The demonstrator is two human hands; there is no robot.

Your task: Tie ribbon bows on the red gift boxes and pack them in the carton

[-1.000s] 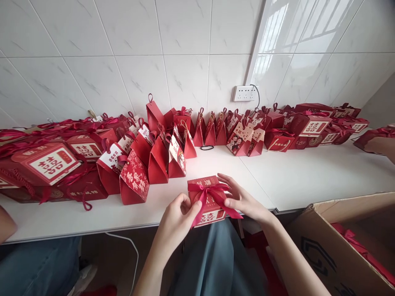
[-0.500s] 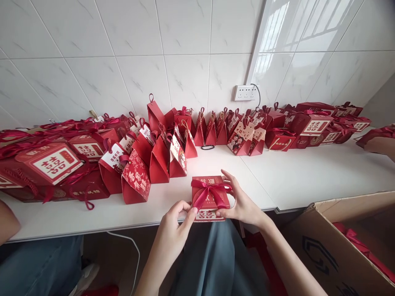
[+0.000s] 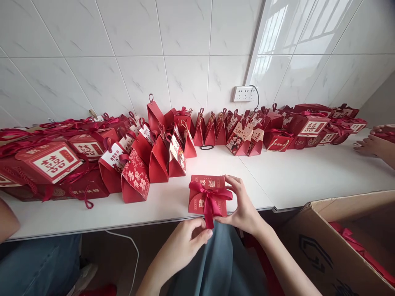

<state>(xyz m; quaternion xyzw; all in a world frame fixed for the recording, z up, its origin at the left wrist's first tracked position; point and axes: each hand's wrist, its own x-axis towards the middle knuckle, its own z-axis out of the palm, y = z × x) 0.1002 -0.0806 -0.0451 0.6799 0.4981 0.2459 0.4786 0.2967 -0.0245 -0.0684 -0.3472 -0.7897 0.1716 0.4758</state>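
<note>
Red gift box (image 3: 197,202) lower centre of frame, at front edge of white counter (image 3: 293,176). R hand (image 3: 243,207) clamped on box's right side; L hand (image 3: 188,238) pinching ribbon (image 3: 211,196) tail. Prob. light, thin card, crushable; satin slippery. Grip box edges, not bow.

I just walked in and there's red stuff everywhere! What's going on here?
A person sits at a long white table. Their right hand steadies a small red cardboard box at the table's front edge, while the left hand pinches the tail of the dark red satin ribbon tied in a bow around it. Red paper gift bags and larger red boxes line the tiled wall. Another person's hand rests on the table at far right, and an open brown cardboard carton sits beside the knees.
</note>
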